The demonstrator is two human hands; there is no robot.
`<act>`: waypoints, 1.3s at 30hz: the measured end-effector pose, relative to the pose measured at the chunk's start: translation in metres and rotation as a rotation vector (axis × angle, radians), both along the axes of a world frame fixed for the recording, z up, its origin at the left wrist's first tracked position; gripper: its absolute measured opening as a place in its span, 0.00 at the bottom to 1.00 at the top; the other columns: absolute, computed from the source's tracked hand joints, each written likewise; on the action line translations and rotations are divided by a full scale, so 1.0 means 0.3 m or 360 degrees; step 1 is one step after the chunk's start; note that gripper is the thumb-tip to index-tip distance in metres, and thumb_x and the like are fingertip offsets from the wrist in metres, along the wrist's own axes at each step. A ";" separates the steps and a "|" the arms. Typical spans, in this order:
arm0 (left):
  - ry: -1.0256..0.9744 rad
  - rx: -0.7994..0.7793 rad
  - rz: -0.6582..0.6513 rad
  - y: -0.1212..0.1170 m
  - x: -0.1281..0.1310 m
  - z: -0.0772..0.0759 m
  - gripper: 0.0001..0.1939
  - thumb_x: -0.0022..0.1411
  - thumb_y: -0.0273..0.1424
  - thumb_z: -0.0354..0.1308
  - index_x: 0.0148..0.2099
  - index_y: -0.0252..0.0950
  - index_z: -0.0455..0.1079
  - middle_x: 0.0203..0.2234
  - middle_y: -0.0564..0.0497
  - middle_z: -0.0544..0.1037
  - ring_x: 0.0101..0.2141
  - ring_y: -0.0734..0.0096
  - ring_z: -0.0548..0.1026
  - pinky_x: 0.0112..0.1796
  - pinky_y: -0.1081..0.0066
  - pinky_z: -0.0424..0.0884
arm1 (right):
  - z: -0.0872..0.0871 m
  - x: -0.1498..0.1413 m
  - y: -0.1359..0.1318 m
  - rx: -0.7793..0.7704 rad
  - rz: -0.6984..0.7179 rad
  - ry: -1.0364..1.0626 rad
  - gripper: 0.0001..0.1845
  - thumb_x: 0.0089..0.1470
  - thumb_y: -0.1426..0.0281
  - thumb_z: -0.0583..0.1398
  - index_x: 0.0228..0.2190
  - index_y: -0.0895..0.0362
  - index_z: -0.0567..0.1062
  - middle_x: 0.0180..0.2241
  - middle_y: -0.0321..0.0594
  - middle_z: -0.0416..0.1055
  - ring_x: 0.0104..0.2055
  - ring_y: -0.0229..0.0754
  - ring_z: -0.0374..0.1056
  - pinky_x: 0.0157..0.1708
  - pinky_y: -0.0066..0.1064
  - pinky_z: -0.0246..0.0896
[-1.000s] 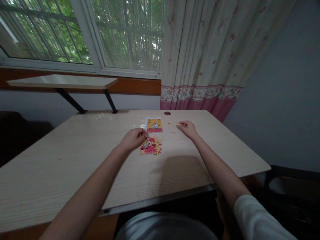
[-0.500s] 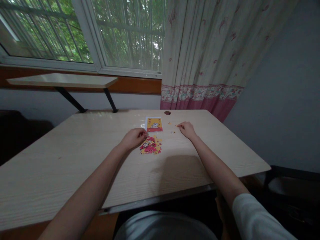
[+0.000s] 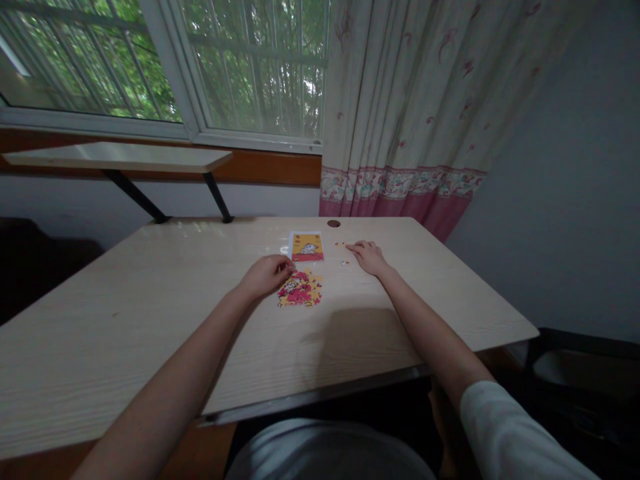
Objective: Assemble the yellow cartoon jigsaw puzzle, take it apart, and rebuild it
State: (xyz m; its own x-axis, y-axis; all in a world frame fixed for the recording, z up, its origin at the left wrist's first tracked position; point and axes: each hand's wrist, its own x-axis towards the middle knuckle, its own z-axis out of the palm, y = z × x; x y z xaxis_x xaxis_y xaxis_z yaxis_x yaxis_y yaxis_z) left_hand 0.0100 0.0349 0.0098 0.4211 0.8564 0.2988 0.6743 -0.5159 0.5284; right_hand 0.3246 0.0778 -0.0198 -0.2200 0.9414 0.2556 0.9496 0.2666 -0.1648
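Observation:
A loose pile of jigsaw puzzle pieces (image 3: 300, 290), red, yellow and white, lies on the table. My left hand (image 3: 269, 273) rests at its upper left edge, fingers curled together; whatever they may hold is hidden. Beyond the pile lies a picture card (image 3: 307, 247) with a white animal on yellow and red. To the right, my right hand (image 3: 369, 257) lies low over the table, its fingertips pressed on a small puzzle piece (image 3: 346, 246). Just left of those fingertips is a tiny yellow piece (image 3: 337, 244). A white-and-yellow piece (image 3: 345, 263) lies nearer to me.
The pale wooden table (image 3: 165, 320) has a round cable hole (image 3: 333, 224) near its back edge. A raised shelf (image 3: 120, 157) on black legs stands at the back left. Behind are a barred window and a curtain (image 3: 400, 133); a dark chair (image 3: 585, 373) is at right.
My right hand has slid a little to the left, bringing the piece at its fingertips close to the tiny yellow one. My left hand stays by the pile.

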 end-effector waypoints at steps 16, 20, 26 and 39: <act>0.0194 0.0026 -0.0010 -0.001 0.004 0.004 0.14 0.58 0.35 0.49 0.35 0.33 0.72 0.25 0.47 0.75 0.24 0.70 0.68 0.28 0.71 0.60 | 0.006 -0.008 -0.005 -0.0065 -0.0051 -0.0075 0.21 0.61 0.63 0.45 0.54 0.42 0.63 0.52 0.40 0.62 0.50 0.50 0.56 0.47 0.41 0.52; 0.0210 0.0046 -0.0032 0.002 0.003 0.001 0.14 0.59 0.36 0.49 0.35 0.33 0.73 0.26 0.47 0.75 0.25 0.69 0.69 0.29 0.71 0.61 | 0.005 -0.006 -0.004 -0.0049 -0.0052 -0.0064 0.21 0.61 0.64 0.45 0.54 0.42 0.63 0.51 0.40 0.63 0.49 0.50 0.57 0.46 0.41 0.53; 0.0303 0.0149 -0.0109 0.003 0.015 -0.013 0.17 0.61 0.37 0.47 0.41 0.33 0.73 0.32 0.44 0.74 0.32 0.65 0.71 0.34 0.68 0.64 | 0.032 -0.047 -0.037 0.0152 0.0088 -0.0065 0.18 0.61 0.64 0.48 0.49 0.50 0.69 0.49 0.43 0.65 0.49 0.48 0.57 0.48 0.39 0.50; 0.0435 0.0365 -0.0212 0.009 0.046 -0.065 0.14 0.62 0.33 0.48 0.39 0.34 0.74 0.33 0.43 0.71 0.37 0.62 0.68 0.40 0.65 0.65 | 0.056 -0.290 -0.213 0.0072 0.0849 -0.0003 0.18 0.60 0.62 0.50 0.48 0.51 0.71 0.43 0.41 0.68 0.46 0.43 0.58 0.47 0.37 0.49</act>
